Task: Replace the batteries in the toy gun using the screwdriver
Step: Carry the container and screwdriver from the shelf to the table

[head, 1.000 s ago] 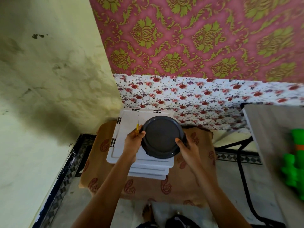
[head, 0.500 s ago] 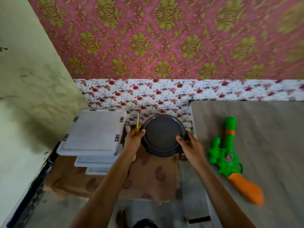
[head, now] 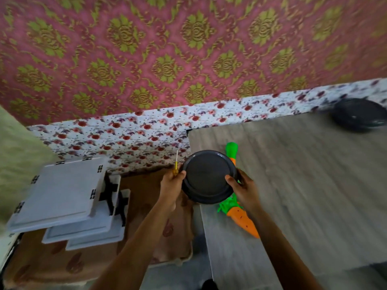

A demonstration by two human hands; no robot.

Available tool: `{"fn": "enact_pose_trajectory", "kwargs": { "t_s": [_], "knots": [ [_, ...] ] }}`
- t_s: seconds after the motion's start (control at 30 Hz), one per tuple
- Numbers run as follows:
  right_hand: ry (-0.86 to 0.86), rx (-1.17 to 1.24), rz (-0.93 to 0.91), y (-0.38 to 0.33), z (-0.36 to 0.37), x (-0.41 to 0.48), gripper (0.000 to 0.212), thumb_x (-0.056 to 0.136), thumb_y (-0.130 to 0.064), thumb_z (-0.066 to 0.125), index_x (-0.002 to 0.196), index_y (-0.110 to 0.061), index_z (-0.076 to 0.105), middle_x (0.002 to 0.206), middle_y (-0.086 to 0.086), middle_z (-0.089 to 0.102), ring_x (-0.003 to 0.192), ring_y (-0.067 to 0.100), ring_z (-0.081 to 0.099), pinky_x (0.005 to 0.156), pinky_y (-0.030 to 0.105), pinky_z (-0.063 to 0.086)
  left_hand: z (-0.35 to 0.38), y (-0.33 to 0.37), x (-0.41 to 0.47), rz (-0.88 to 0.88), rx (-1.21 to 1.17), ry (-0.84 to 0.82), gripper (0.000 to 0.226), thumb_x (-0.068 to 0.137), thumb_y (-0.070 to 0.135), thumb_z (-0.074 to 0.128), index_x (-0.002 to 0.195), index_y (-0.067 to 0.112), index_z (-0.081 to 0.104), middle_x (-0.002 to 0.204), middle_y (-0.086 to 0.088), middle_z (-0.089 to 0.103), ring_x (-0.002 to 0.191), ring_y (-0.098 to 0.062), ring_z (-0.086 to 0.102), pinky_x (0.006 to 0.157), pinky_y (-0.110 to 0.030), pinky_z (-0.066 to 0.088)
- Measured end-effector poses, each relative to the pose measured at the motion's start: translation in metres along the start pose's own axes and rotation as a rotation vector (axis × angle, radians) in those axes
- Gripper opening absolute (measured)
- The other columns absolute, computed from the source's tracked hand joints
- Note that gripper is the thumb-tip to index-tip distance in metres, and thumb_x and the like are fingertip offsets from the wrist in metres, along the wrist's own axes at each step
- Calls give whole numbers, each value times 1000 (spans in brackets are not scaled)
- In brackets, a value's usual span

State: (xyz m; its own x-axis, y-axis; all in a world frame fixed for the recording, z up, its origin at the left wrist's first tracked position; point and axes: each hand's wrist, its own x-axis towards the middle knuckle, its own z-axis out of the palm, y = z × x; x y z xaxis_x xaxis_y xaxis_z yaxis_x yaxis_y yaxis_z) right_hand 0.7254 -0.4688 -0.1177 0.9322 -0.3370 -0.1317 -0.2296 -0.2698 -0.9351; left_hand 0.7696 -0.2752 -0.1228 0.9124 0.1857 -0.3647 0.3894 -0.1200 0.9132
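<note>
Head view, 1 frame.

- Round plate (head: 209, 176), dark, is held in the air between both hands, over the near-left corner of the grey table (head: 314, 185).
- Left hand (head: 171, 183) is clamped on the plate rim at 9 o'clock, thumb on top. The screwdriver (head: 176, 165) is gripped in the same hand, with its yellow handle in the fist and its shaft pointing up toward 12 o'clock.
- Right hand (head: 243, 189) is closed on the rim at 3 o'clock, thumb on the upper face.
- Toy gun (head: 240, 216) lies on the table under the plate. Its green muzzle shows at 1 o'clock of the plate and its orange grip at 5 o'clock. The middle is hidden, so no battery cover can be made out.
- A 2nd dark dish (head: 360, 115) sits at the far table edge, at 2 o'clock and well apart.
- White lids (head: 58, 191) are stacked on a brown cloth (head: 146, 227) at 8 o'clock, off the table.
- No batteries are seen.

Step judged: setup. Tool and plate are being brought to the work surface, and the gun is untouched.

Next move calls for the plate to be set down on bare table beside the gun, not on it. With both hands then free of the plate, the gun can be turned until the cover screw is found, and the screwdriver can be taken up properly.
</note>
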Motion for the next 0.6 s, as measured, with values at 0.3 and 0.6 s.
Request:
{"fn": "enact_pose_trajectory", "kwargs": {
  "t_s": [0.3, 0.6],
  "knots": [
    [36, -65, 19, 14, -33, 19, 24, 88, -17, 60, 110, -7, 60, 94, 0, 61, 88, 19, 59, 82, 38, 48, 47, 5, 13, 22, 44, -62, 32, 88, 28, 60, 118, 21, 64, 118, -4, 65, 111, -23, 58, 102, -45, 44],
    [-41, -79, -12, 26, -80, 56, 25, 90, -19, 57, 113, -9, 58, 100, 1, 60, 89, 16, 56, 69, 21, 46, 101, 12, 14, 16, 14, 3, 27, 87, 21, 60, 114, 19, 66, 110, -7, 68, 107, -26, 61, 98, -47, 47]
  ]
}}
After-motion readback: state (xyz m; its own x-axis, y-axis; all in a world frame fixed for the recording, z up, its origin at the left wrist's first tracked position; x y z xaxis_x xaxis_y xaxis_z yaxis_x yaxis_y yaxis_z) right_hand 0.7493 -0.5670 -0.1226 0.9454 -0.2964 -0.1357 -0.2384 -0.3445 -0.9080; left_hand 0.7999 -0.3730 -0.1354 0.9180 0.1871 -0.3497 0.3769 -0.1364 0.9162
